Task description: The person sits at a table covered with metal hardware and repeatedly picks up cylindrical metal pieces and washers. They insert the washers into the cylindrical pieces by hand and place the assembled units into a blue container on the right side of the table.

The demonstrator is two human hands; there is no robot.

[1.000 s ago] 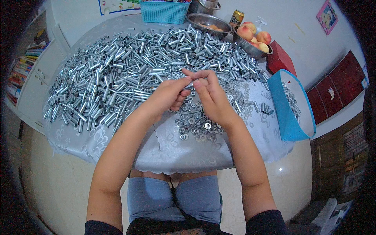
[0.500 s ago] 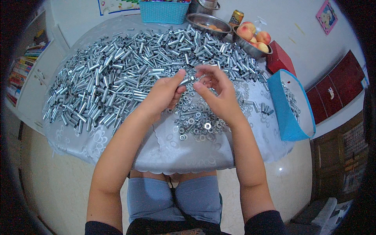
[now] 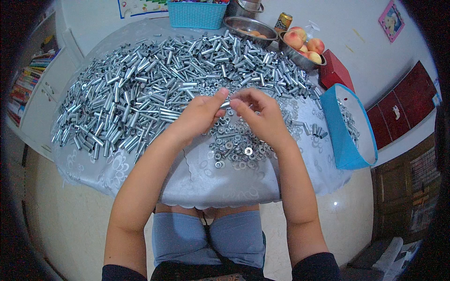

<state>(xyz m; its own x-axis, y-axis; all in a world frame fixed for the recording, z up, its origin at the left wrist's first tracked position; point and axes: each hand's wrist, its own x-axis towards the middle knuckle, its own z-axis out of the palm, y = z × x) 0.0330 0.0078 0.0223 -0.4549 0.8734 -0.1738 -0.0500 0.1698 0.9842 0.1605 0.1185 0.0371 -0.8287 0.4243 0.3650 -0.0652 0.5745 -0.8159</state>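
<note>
My left hand (image 3: 201,114) is closed around a short shiny metal sleeve (image 3: 225,104), its thumb lying along the top. The sleeve points right, toward my right hand (image 3: 260,112), whose thumb and fingers pinch its far end. Those fingertips hide whatever sits on that end. Below and between the hands lies a loose heap of metal nuts and washers (image 3: 239,140). A broad pile of metal sleeves and rods (image 3: 140,89) spreads from the left side to the back of the table.
A silvery patterned cloth (image 3: 215,182) covers the table. At right stands a blue fabric bin (image 3: 337,136) with metal pieces inside, near a red box (image 3: 335,70). Behind are a fruit bowl (image 3: 300,57), a bowl of eggs (image 3: 234,24), a can (image 3: 283,21) and a turquoise basket (image 3: 197,16).
My right hand's fingers, spread apart around the sleeve's end before, have closed onto it. Both hands have come slightly lower and nearer each other.
</note>
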